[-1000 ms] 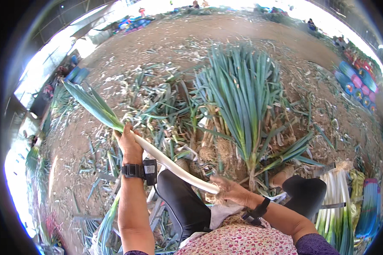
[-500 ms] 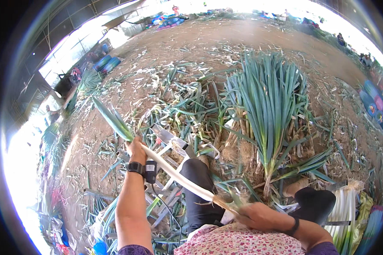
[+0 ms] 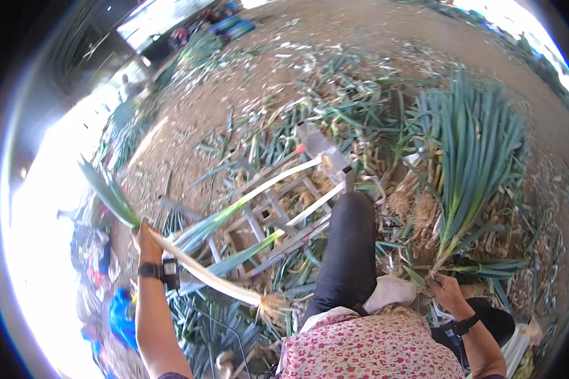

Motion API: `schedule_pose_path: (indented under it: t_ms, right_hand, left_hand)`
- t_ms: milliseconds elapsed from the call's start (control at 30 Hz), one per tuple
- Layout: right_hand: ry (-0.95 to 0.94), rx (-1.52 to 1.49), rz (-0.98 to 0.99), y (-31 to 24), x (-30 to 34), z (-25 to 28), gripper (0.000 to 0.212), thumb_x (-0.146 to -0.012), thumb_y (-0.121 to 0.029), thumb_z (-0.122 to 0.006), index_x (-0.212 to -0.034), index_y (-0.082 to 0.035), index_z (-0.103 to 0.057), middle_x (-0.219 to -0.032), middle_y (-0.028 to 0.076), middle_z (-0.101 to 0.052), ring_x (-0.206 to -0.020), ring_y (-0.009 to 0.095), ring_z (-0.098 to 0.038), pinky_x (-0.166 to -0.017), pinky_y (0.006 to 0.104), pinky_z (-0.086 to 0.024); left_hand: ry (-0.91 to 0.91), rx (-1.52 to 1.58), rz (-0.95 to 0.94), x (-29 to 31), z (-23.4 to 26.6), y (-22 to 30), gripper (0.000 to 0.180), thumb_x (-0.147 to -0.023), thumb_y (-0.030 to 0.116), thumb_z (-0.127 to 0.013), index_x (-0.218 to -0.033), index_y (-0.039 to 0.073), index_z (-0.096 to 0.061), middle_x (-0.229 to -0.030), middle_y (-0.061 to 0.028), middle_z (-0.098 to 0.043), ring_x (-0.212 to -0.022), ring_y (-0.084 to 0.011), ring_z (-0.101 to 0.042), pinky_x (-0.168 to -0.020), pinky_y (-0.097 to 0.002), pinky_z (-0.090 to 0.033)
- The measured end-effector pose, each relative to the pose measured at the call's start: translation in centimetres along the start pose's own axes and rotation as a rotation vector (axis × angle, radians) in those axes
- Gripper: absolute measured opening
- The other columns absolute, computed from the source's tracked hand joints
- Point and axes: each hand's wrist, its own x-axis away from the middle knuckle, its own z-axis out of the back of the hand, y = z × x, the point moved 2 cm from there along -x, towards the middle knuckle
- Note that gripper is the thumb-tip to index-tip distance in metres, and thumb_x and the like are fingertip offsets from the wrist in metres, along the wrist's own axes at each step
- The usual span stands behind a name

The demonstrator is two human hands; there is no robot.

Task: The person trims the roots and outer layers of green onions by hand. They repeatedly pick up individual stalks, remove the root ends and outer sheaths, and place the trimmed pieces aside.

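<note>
My left hand (image 3: 146, 243) is wrapped round a leek (image 3: 199, 271), just below its green leaves. The leek slants down to the right, its white stem bare and its root tuft low in front of me. At the right, my right hand (image 3: 447, 294) is closed on a stripped leek leaf (image 3: 415, 276), whose green tip sticks out past the fingers. That hand is beside the root end of a large heap of leeks (image 3: 471, 164); whether it touches the heap I cannot tell.
A metal frame (image 3: 262, 221) stands left of my knee, with two leeks (image 3: 243, 201) lying across it. Leaf trimmings (image 3: 354, 101) litter the earth floor beyond. Cut leaves (image 3: 215, 325) lie below the frame, near a blue bag (image 3: 123, 319). White leek stems (image 3: 518, 344) show at lower right.
My view has turned left. My left hand has carried the leek to the left. The right hand has come away from its root end toward the heap, pulling the leaf off.
</note>
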Motion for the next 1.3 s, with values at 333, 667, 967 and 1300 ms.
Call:
schedule_pose_path:
  t_ms: [333, 667, 967, 1300]
  right_hand:
    - [-0.131, 0.236, 0.029, 8.8, -2.7, -1.6, 0.03, -0.086, -0.025, -0.062, -0.098, 0.002, -0.067, -0.074, 0.013, -0.066, -0.065, 0.02, -0.061, -0.064, 0.0327, -0.048]
    - [-0.253, 0.544, -0.067, 9.9, -4.9, -1.2, 0.043, -0.084, -0.034, -0.057, -0.12, -0.011, -0.059, -0.11, 0.021, -0.06, -0.102, 0.038, -0.058, -0.088, 0.0457, -0.046]
    - [0.348, 0.195, -0.351, 17.9, -6.4, 1.4, 0.048, -0.081, -0.037, -0.061, -0.114, -0.002, -0.061, -0.108, 0.025, -0.062, -0.101, 0.042, -0.058, -0.087, 0.045, -0.047]
    - [0.548, -0.48, -0.641, 27.6, -12.5, 1.3, 0.039, -0.082, -0.022, -0.065, -0.111, 0.002, -0.059, -0.099, 0.015, -0.063, -0.085, 0.025, -0.059, -0.069, 0.0393, -0.046]
  left_hand:
    - [0.605, -0.649, 0.06, 10.9, 36.9, -8.6, 0.067, -0.086, 0.023, -0.061, -0.145, 0.017, -0.028, -0.119, -0.0123, -0.057, -0.099, -0.0245, -0.059, -0.08, -0.0472, -0.049]
    - [-0.172, -1.084, -1.228, 11.2, -2.5, 2.9, 0.039, -0.098, 0.018, -0.041, -0.136, 0.006, -0.043, -0.146, -0.0159, -0.028, -0.131, -0.0304, -0.037, -0.104, -0.0416, -0.04]
    - [-1.114, -0.027, -0.74, 36.6, -47.3, -2.2, 0.025, -0.083, -0.015, -0.045, -0.1, 0.0, -0.056, -0.098, -0.0048, -0.05, -0.083, -0.0144, -0.056, -0.07, -0.0236, -0.051]
    - [-1.241, 0.236, 0.638, 48.5, -54.8, -13.8, 0.007, -0.092, 0.014, -0.055, -0.086, 0.008, -0.056, -0.077, -0.0043, -0.062, -0.067, -0.0145, -0.061, -0.064, -0.0262, -0.049]
